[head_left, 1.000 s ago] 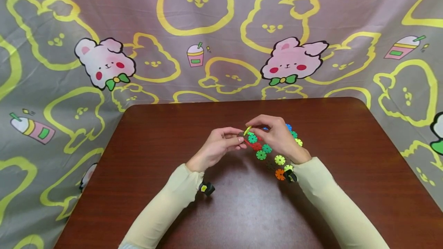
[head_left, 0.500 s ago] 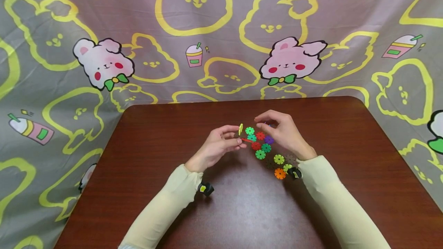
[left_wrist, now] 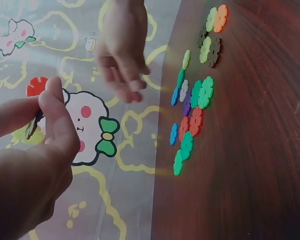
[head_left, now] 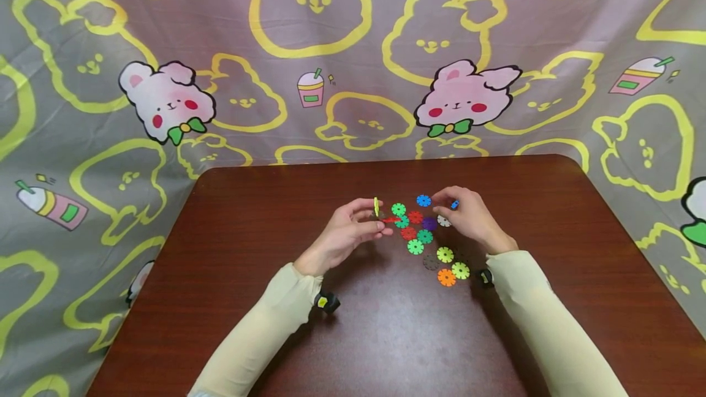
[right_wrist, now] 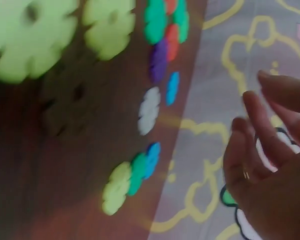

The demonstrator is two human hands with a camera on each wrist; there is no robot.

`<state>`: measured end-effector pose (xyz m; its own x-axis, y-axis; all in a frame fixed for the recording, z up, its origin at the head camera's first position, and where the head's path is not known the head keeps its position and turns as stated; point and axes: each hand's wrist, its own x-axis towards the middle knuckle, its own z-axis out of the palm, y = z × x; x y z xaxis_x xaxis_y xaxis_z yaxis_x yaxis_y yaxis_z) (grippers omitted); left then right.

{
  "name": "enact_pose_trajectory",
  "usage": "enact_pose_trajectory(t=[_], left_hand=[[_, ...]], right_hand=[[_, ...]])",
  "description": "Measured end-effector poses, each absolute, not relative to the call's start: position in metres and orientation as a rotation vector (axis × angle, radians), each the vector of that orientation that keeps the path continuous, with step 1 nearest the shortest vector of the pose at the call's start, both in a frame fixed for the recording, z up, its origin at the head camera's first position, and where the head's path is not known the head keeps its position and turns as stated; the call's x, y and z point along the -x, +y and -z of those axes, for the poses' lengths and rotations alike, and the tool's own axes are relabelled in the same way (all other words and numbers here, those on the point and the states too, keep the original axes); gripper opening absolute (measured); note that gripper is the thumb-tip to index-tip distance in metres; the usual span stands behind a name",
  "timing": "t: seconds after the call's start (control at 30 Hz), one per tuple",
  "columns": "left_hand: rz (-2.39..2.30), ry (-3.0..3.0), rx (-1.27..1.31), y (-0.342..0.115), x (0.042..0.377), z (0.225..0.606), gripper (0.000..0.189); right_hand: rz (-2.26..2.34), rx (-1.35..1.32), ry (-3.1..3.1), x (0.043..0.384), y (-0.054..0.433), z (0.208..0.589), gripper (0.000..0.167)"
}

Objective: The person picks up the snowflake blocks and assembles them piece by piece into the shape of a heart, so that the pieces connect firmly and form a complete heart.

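Note:
My left hand pinches a dark notched disc between thumb and fingers. A red snowflake disc and a yellow-green disc are joined to it, though the fingers partly hide the joints. In the head view the yellow disc stands edge-on and the red one lies nearly flat. My right hand hovers above the right side of the loose discs, its fingers loosely bent and holding nothing. Nearest to it are a white disc and a blue disc.
Loose snowflake discs lie on the brown table: green, red, purple, orange, yellow-green and dark ones. A cartoon-print curtain hangs behind the table.
My right hand has let go of the yellow disc and moved right, over the loose discs. The yellow disc stays with the pieces in my left hand, which has hardly moved.

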<state>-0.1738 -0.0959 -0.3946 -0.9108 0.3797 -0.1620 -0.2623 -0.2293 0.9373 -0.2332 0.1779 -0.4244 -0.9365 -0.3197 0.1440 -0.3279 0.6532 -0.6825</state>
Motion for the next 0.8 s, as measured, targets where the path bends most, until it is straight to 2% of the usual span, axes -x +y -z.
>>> enact_pose_trajectory(t=[0.47, 0.8], left_hand=[[-2.203, 1.585, -0.148, -0.096, 0.174, 0.397, 0.033], [-2.201, 1.606, -0.149, -0.096, 0.175, 0.398, 0.034]], right_hand=[[-0.792, -0.592, -3.076, 0.236, 0.190, 0.444, 0.033], [-0.721, -0.667, -3.078, 0.236, 0.190, 0.451, 0.028]])
